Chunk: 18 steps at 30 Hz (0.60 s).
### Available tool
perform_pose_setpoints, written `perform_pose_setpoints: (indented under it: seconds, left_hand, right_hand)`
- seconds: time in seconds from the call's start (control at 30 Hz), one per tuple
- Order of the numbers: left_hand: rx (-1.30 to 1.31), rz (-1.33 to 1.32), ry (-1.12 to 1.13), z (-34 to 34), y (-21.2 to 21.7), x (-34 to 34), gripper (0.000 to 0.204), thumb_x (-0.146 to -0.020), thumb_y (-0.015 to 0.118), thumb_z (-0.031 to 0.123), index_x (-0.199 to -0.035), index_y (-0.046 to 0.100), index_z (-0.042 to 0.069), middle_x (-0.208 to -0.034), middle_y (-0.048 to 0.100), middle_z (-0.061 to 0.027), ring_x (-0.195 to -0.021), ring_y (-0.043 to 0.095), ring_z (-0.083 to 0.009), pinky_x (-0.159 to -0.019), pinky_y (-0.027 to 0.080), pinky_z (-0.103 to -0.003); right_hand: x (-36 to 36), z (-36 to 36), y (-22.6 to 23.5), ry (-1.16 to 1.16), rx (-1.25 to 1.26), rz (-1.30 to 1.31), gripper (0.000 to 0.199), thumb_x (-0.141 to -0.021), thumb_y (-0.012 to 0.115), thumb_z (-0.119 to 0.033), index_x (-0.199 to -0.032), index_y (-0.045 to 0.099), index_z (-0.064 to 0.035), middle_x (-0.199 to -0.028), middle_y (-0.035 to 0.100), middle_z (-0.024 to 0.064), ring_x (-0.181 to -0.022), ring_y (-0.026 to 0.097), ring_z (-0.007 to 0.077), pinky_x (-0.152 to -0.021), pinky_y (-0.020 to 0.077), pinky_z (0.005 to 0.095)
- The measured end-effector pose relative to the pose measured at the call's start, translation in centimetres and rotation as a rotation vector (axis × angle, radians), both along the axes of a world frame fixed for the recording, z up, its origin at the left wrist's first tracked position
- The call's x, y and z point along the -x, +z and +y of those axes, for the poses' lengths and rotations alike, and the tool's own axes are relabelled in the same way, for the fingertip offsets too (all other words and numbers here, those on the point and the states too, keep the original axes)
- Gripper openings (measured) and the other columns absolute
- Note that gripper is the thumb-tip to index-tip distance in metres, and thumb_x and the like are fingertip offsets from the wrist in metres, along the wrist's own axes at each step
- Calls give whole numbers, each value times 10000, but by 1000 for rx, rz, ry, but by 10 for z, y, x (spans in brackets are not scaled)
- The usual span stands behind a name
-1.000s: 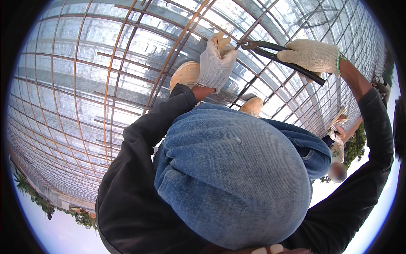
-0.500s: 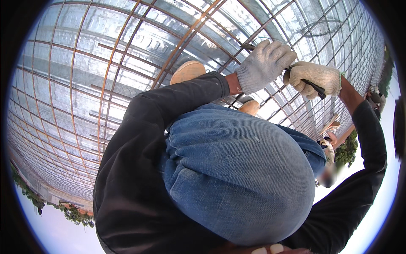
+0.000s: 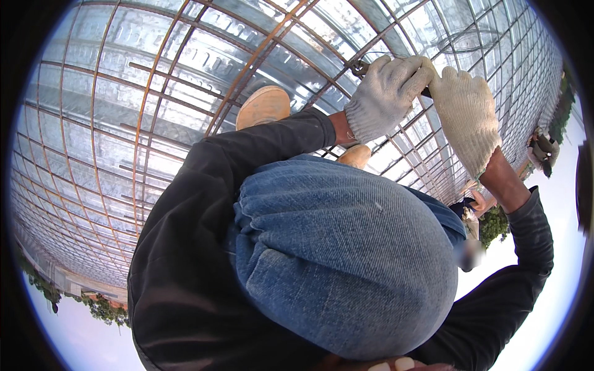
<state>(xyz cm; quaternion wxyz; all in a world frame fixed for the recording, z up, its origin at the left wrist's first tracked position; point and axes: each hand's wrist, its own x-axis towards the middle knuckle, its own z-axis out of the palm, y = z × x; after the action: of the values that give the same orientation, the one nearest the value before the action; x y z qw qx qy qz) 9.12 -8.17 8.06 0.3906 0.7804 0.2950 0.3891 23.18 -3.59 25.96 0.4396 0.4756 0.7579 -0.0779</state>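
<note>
A grid of steel bars [image 3: 270, 37] stretches over shiny metal decking [image 3: 204, 52]. Our gloved left hand [image 3: 388, 98] comes in on a bent arm, fingers together and clamped over the pliers [image 3: 357, 68], whose head shows near a bar crossing just past the glove. Our gloved right hand [image 3: 465, 111] presses close beside it, back toward us; its fingertips are hidden, so we cannot tell whether they grip. The gloves cover most of the handles.

Left hand [image 3: 387, 99] has moved from near the head of the pliers [image 3: 358, 68] onto the tool; right hand [image 3: 467, 114] has swung more upright (handle ends now hidden).
</note>
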Motion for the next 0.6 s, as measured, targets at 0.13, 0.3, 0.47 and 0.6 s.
perform_pose_setpoints:
  seconds: [0.13, 0.3, 0.47, 0.6]
  left_hand:
    - [60, -36, 15, -4, -2, 1, 996, -773, 960, 245, -1618, 477, 34, -1570, 531, -153, -1466, 522, -326, -1267, 383, -547]
    - [79, -22, -7, -6, -1, 2, 976, -783, 954, 235, -1610, 477, 34, -1523, 552, -179, -1458, 525, -332, -1253, 384, -547]
    - [122, -5, -37, 7, 5, 0, 870, -804, 935, 243, -1556, 536, 64, -1290, 661, -116, -1258, 631, -300, -1093, 459, -506]
    - [127, 34, -35, 18, 6, -8, 742, -841, 923, 285, -1480, 595, 100, -1057, 705, -54, -990, 700, -260, -951, 501, -473]
  right_hand:
    - [13, 10, 2, 26, -1, -57, 257, -932, 783, -101, -1170, 714, -34, -969, 767, 106, -965, 803, 283, -864, 639, 402]
    - [8, 5, 3, -32, 44, -29, 267, -931, 780, -126, -1169, 709, -28, -918, 768, 100, -887, 812, 295, -782, 652, 426]
    - [-15, 15, 0, -96, 94, 195, 287, -1041, 755, -275, -1208, 777, -43, -917, 810, 108, -766, 820, 231, -634, 655, 325]
    - [-25, 36, -7, -445, 329, 174, 380, -1107, 671, -382, -1238, 780, -42, -884, 800, 125, -758, 803, 247, -679, 654, 371]
